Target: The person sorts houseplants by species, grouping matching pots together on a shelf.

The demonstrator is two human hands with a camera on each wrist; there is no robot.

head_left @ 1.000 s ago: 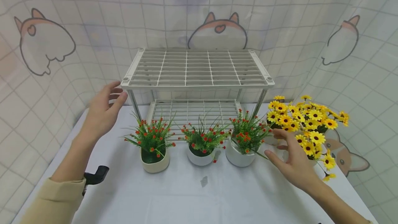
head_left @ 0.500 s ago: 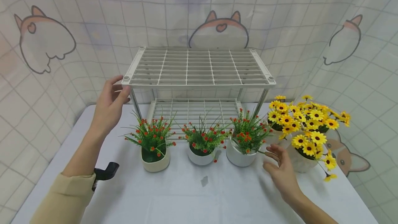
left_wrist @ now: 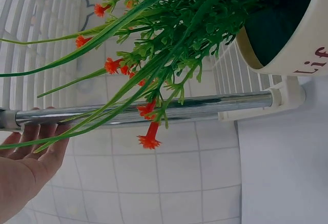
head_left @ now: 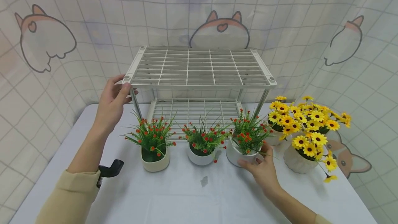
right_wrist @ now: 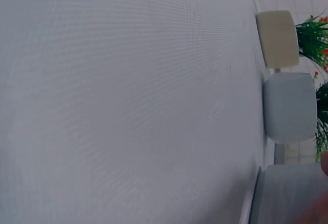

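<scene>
right hand (right_wrist: 315, 208) blurred, cut off at pic corner

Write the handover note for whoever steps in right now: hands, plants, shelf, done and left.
Left hand grips the front-left corner of the two-tier rack.
Right hand holds the white pot of red flowers, rightmost of three on the table.
Cream pot, middle white pot and two yellow-daisy pots stand on the table.
Done: nothing shelved. Left: all five pots.

Two pots of yellow daisies (head_left: 306, 127) at the table's (head_left: 186, 199) right, cat-print tiled backdrop (head_left: 219, 30) behind
</scene>
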